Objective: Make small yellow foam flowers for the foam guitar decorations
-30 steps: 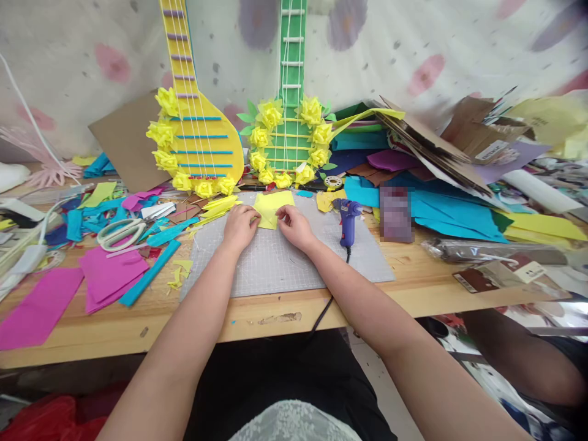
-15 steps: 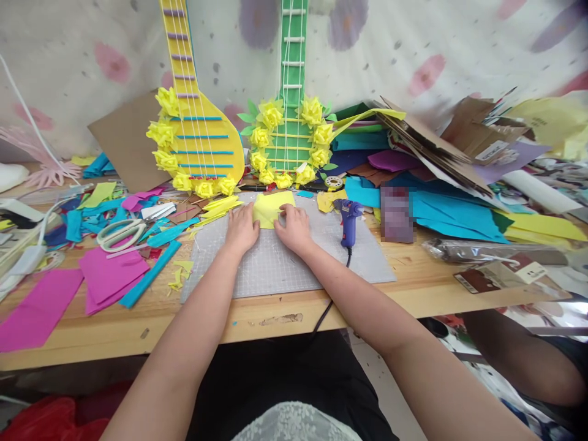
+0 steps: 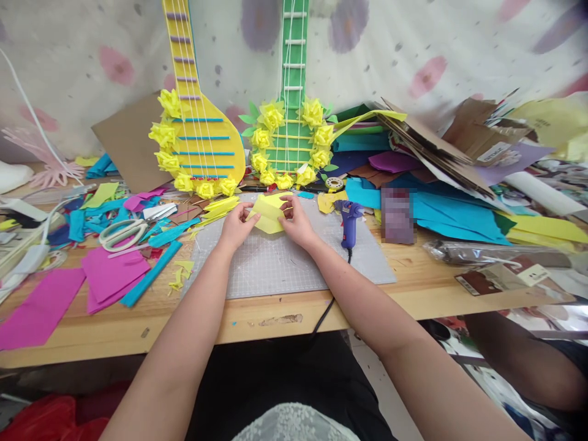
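Between my two hands is a piece of yellow paper (image 3: 268, 215), its near part raised off the grey cutting mat (image 3: 275, 266). My left hand (image 3: 237, 226) pinches its left edge between thumb and fingers. Its right edge is in the grip of my right hand (image 3: 297, 220). More yellow paper shows just behind the raised piece. A blue glue gun (image 3: 349, 225) stands on the mat to the right, its cord running off the front of the table. Left of my left hand lie folded yellow strips (image 3: 215, 211).
A yellow paper lute (image 3: 209, 131) and a green one (image 3: 290, 138), both edged with yellow flowers, lean at the back. Scissors (image 3: 123, 234), magenta sheets (image 3: 43, 306) and blue scraps crowd the left. Cardboard (image 3: 427, 147) and blue paper (image 3: 459, 214) pile up on the right.
The yellow paper lay flat under my hands before. Now its near part is lifted and held at both sides. My left hand has turned its fingers inward.
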`<state>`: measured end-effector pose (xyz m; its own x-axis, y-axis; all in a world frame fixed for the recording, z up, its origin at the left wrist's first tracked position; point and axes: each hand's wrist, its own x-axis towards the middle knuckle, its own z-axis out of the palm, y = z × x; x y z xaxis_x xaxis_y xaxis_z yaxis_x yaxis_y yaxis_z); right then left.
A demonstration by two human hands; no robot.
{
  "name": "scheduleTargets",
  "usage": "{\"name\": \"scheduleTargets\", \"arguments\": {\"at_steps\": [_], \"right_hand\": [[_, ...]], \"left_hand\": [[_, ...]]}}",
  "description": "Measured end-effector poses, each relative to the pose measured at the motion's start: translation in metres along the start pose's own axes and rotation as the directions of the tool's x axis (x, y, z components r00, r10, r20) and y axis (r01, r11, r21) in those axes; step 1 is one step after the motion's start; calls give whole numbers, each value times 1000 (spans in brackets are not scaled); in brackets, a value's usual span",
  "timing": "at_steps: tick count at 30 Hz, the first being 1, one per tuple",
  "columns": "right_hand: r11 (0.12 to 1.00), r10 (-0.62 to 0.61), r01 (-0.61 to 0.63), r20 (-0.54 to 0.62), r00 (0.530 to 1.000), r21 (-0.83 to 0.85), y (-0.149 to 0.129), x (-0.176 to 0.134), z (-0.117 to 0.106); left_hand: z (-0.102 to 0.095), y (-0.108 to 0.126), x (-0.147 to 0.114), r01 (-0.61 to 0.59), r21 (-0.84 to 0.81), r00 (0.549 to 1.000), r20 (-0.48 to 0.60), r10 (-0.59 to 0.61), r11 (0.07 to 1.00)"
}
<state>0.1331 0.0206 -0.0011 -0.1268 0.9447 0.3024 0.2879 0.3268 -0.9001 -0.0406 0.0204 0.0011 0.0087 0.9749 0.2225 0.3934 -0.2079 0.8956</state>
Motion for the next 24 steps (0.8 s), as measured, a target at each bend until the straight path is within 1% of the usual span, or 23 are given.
{"name": "scheduleTargets", "arguments": {"at_steps": [2,4,7,9,11,12,14,15,16,17,19,20,22,24], "right_hand": [[999,-35,32,77,996,42,-2,0,-6],[996,-66,56,159,985,70,-3,0,-9],[994,-100,88,231,968,63,-2,0,-9],[991,-134,134,209,969,15,0,0,-7],[975,-191,202,118,975,-91,-1,-1,-6],[957,-229,237,65,971,-167,-3,-2,-6],[894,-311,294,5,950,-338,-10,-5,-5],[851,-345,320,16,938,-416,-15,-8,-5],[807,-366,346,54,929,-480,-20,-11,-3],[763,-370,374,117,921,-527,-25,-14,-1],[693,-346,427,252,904,-581,-34,-20,4],[670,-326,438,293,899,-599,-36,-22,7],[649,-292,433,322,901,-625,-36,-23,11],[649,-281,415,306,910,-638,-32,-22,12]], "left_hand": [[-3,4,1,14,-104,997,74,-7,995],[-4,9,0,-11,-131,996,82,22,991],[-4,15,-4,-89,-60,993,67,93,994],[-1,15,-6,-91,40,994,73,88,995],[4,12,-7,-27,101,1000,17,25,995],[7,11,-7,18,90,999,-33,-15,996],[13,9,-7,104,-23,984,-140,-107,994],[17,10,-7,143,-110,971,-177,-161,984],[20,11,-7,178,-199,955,-200,-217,964],[22,12,-8,206,-277,939,-212,-269,938],[26,17,-9,242,-376,915,-217,-339,894],[28,19,-10,256,-398,908,-213,-360,881],[28,23,-12,288,-419,899,-192,-394,861],[27,26,-12,326,-453,890,-149,-431,830]]}}
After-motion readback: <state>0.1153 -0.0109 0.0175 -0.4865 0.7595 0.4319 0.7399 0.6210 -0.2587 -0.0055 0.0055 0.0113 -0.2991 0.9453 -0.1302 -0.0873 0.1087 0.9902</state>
